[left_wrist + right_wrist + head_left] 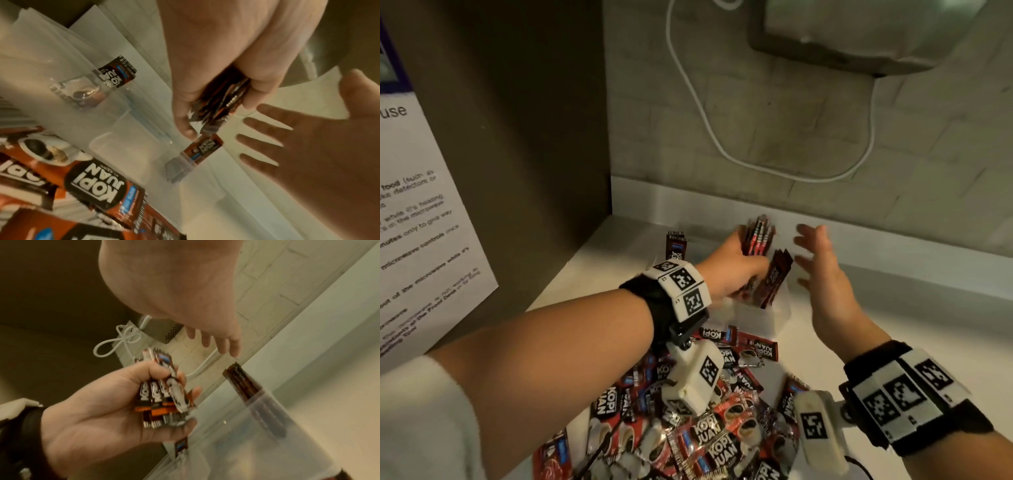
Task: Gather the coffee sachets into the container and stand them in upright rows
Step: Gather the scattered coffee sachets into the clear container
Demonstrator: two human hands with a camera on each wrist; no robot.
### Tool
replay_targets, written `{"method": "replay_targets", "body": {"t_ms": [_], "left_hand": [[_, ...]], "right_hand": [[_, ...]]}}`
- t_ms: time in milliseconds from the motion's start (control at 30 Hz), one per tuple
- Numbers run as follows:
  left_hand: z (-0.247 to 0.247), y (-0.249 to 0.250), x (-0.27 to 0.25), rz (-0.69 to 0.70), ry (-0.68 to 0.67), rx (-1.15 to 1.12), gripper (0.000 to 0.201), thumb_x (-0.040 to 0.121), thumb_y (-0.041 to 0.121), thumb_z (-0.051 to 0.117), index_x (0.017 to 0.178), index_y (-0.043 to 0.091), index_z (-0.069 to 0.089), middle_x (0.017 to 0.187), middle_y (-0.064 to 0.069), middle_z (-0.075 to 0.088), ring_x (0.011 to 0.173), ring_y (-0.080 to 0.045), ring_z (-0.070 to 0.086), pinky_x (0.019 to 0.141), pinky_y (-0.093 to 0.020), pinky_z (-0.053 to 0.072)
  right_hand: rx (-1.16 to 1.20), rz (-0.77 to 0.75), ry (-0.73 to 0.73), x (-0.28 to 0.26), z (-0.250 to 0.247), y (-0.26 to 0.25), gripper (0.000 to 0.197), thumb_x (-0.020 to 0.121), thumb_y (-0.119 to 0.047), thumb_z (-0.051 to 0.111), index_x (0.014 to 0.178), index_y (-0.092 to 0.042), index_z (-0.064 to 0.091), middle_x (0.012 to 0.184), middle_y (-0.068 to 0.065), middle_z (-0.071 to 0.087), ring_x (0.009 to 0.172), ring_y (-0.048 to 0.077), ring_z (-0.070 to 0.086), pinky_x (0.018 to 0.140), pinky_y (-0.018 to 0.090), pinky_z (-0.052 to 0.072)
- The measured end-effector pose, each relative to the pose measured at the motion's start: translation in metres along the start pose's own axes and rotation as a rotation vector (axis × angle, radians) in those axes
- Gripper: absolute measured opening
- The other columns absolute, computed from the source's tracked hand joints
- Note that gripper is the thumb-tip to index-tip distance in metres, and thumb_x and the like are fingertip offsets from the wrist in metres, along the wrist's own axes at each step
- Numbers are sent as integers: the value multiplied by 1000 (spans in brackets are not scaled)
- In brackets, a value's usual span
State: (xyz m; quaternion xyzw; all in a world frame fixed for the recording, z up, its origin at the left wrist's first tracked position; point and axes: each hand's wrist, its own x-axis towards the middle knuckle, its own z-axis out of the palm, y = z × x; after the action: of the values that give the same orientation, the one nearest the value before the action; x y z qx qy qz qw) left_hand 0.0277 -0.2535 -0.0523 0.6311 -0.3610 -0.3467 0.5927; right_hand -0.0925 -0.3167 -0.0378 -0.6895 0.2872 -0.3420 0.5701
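Observation:
My left hand (736,267) grips a bundle of red-and-black Kopi Juan sachets (756,236), held upright over a clear plastic container (760,318) on the white counter. A few sachets (774,277) stand tilted in the container's right side. My right hand (815,260) hovers just right of them, fingers spread and holding nothing. A big loose sachet pile (688,411) lies in front of the container. In the left wrist view the bundle (220,104) sits in my curled fingers beside the open right hand (308,146). In the right wrist view the bundle (162,394) is left of the standing sachets (242,382).
One sachet (676,245) stands alone behind the container by the backsplash. A brown cabinet side (517,137) with a paper notice (421,222) walls off the left. A white cable (698,102) hangs on the tiled wall below a grey appliance (859,34). Bare counter (893,325) lies to the right.

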Motion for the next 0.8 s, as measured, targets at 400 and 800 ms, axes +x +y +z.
{"method": "replay_targets", "body": {"t_ms": [400, 800], "left_hand": [[19, -39, 67, -126, 94, 218, 55, 91, 0, 55, 139, 8, 31, 125, -18, 52, 115, -33, 53, 89, -31, 41], [30, -43, 71, -216, -279, 856, 103, 72, 22, 83, 149, 14, 14, 139, -12, 36, 130, -33, 40, 108, -44, 39]], "right_hand": [[-47, 296, -9, 32, -15, 41, 66, 90, -66, 33, 143, -27, 31, 146, 0, 38, 132, 25, 38, 104, 51, 36], [-9, 380, -134, 33, -11, 50, 68, 85, -69, 32, 140, -29, 39, 133, -2, 52, 120, 19, 50, 90, 45, 48]]}}
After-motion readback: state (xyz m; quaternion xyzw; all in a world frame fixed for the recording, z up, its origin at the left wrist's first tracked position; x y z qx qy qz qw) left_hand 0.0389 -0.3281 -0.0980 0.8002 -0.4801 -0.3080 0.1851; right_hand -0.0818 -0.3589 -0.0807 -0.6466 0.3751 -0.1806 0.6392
